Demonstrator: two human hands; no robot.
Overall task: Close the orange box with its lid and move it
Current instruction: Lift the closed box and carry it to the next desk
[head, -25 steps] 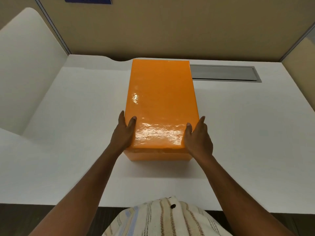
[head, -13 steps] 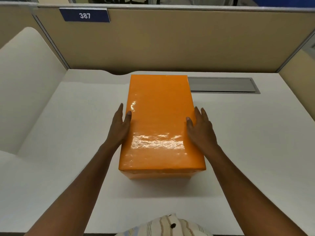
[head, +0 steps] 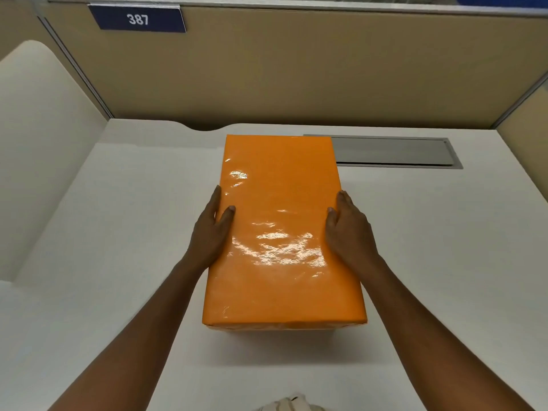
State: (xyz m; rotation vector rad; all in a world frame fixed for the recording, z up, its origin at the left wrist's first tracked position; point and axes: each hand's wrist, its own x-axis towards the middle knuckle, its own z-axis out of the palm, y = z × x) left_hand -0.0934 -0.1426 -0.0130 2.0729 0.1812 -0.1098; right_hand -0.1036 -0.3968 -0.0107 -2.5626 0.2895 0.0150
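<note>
The orange box [head: 281,232] has its glossy lid on and fills the middle of the white desk [head: 103,232]. My left hand [head: 212,229] presses flat against the box's left side, thumb on the lid's top edge. My right hand [head: 348,229] grips the right side in the same way, thumb on top. Both hands hold the box at about mid-length. The near end of the box overhangs its own shadow, so it seems raised a little off the desk, though I cannot tell for sure.
A grey metal cable tray [head: 394,151] is set into the desk just right of the box's far end. Beige partition walls [head: 296,78] close the back and sides. A white curved divider [head: 38,143] stands on the left. A blue sign [head: 138,18] reads 387.
Both hands slid from the box's near corners forward to its mid-length. The view tilted up, and the box's near end now reaches closer to me.
</note>
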